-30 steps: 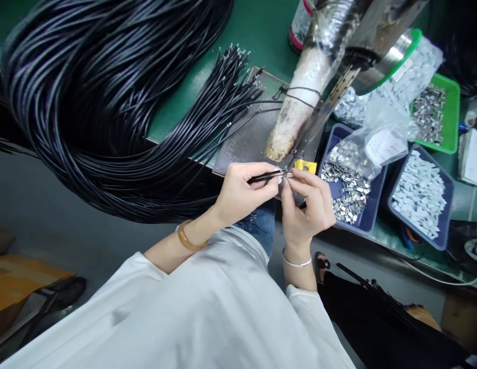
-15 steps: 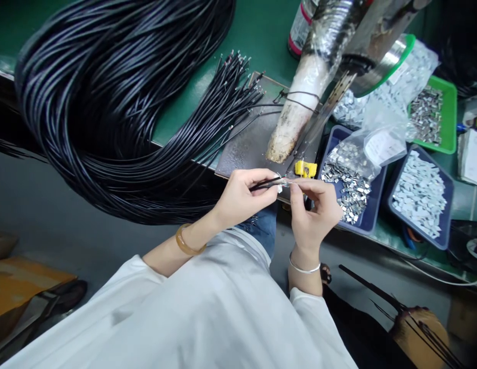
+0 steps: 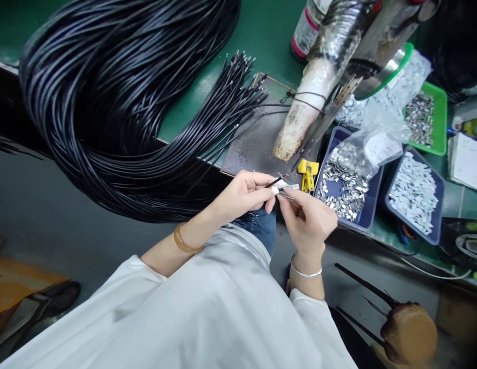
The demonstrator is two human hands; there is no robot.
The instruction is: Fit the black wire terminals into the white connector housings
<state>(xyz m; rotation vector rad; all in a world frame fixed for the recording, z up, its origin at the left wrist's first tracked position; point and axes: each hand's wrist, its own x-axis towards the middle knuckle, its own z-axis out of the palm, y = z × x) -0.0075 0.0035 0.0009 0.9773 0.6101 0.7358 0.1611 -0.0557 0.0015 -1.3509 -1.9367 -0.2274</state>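
Observation:
My left hand [image 3: 250,195] is closed on a black cable [image 3: 277,182], with thin red and bare strands showing at its tip. Something white covers the fingertips of this hand. My right hand [image 3: 308,214] meets it, thumb and forefinger pinched together just below the cable end. Between the two hands show a small silver metal piece [image 3: 294,187] and a thin dark strip, partly hidden by the fingers. Just beyond my right hand, on the bench edge, lies a yellow clip-like tool [image 3: 308,173].
A big coil of black cables [image 3: 88,102] fills the left. A wrapped white post [image 3: 295,123] leans over a dark mat [image 3: 246,154]. To the right sit a blue tray [image 3: 371,215] of metal pieces, a second blue tray [image 3: 438,225] of pale pieces and a green tray [image 3: 441,118]. A stool [image 3: 411,333] stands below.
My right hand has shifted slightly left and closer to my left hand. The cable end now points more upward, and the silver piece shows above my right fingers. The view has shifted a little.

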